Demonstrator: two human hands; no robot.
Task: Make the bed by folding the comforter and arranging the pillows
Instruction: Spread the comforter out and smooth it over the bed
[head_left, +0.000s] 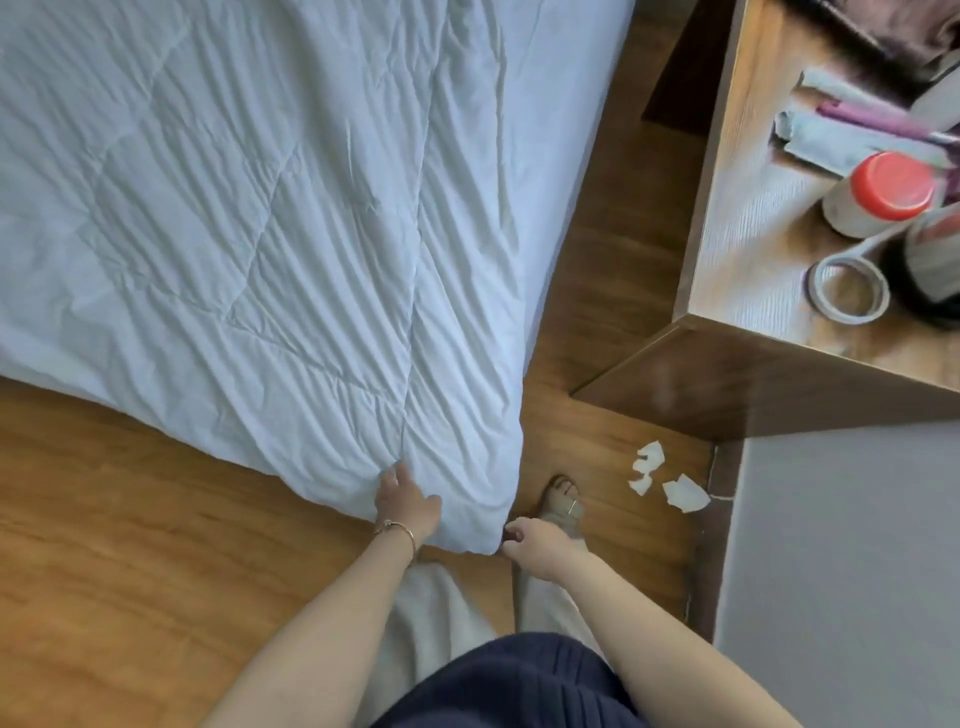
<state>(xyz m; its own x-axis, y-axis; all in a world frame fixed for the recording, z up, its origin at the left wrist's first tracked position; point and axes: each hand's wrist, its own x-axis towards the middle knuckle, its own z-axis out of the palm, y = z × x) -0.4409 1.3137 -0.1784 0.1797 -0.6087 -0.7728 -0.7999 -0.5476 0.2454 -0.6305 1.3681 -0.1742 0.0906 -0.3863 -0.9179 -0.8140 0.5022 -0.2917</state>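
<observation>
— Wooden floor (130, 493) runs along the foot of the bed and up a narrow strip between the mattress edge and the desk (737, 270). Where's the comforter?

— White quilted comforter (234, 208) is spread over the bed, its corner hanging past the mattress edge toward the floor.

— And the hands?

— Left hand (405, 501) grips the hem just beside the corner; right hand (532, 540) pinches the corner tip.

— Anything in the walkway?

— Torn paper scraps (667, 478) near the desk's base, beside a sandalled foot (563, 501). Tape roll (847, 283) and red-capped jar (878, 195) sit on the desk.
</observation>
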